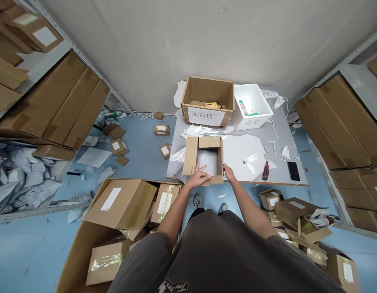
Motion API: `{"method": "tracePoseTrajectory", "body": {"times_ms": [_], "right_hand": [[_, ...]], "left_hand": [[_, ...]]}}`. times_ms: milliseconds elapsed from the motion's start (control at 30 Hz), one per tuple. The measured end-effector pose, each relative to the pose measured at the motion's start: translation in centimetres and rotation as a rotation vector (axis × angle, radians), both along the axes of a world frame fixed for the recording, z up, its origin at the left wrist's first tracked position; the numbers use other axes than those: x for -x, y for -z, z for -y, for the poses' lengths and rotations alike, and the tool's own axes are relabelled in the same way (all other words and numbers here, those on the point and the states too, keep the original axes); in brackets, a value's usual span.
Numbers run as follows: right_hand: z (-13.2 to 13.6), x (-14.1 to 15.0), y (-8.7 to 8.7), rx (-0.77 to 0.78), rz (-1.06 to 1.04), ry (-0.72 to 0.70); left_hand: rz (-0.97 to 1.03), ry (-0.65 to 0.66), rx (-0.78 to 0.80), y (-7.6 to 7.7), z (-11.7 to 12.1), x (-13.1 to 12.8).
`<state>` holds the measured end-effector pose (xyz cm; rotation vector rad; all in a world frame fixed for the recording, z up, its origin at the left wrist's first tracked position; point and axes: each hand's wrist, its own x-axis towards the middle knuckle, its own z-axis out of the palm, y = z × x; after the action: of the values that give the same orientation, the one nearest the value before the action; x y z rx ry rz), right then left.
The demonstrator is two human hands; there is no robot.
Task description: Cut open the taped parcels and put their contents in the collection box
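An open cardboard box [191, 156] stands at the table's front edge with its flaps folded outward. Inside it, a white paper-like sheet [209, 159] lies at the bottom. My left hand [199, 177] rests over the box's near left corner, fingers spread, holding nothing. At the near right corner, my right hand [229, 171] has its fingers closed on the box's side; part of its grip is hidden. To the right on the table are a red and black box cutter [266, 171], a dark phone [293, 171] and a crumpled white scrap [252, 162].
Behind the box stand a labelled carton [206, 116] with yellow items and a white foam bin [252, 121]. A white cable [275, 140] crosses the table's right side. A large carton [75, 248] of boxes is at lower left; more boxes [298, 211] lie at lower right. Shelves flank both sides.
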<state>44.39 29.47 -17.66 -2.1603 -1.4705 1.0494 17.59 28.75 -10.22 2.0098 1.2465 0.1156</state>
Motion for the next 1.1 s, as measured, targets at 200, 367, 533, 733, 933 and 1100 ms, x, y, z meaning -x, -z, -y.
{"method": "tracePoseTrajectory", "body": {"times_ms": [200, 367, 533, 733, 933, 1100], "right_hand": [[-4.5, 0.0, -3.4, -0.069, 0.175, 0.101], [-10.6, 3.8, -6.0, -0.190, 0.270, -0.234], [-13.3, 6.5, -6.2, -0.022, 0.325, -0.459], [-15.9, 5.0, -6.9, -0.320, 0.465, -0.451], [-23.4, 4.7, -3.5, -0.161, 0.462, -0.454], [-22.0, 3.8, -1.2, -0.454, 0.198, -0.149]], "left_hand": [[-0.013, 0.020, -0.128, 2.2, 1.4, -1.5], [0.025, -0.073, -0.238, 4.0, 3.0, -3.1], [0.052, -0.105, -0.233, 3.9, 3.2, -2.9], [0.059, -0.097, -0.169, 3.8, 3.1, -3.2], [0.069, -0.098, -0.208, 4.7, 3.3, -3.4], [0.050, -0.145, -0.246, 5.3, 3.4, -3.9]]}}
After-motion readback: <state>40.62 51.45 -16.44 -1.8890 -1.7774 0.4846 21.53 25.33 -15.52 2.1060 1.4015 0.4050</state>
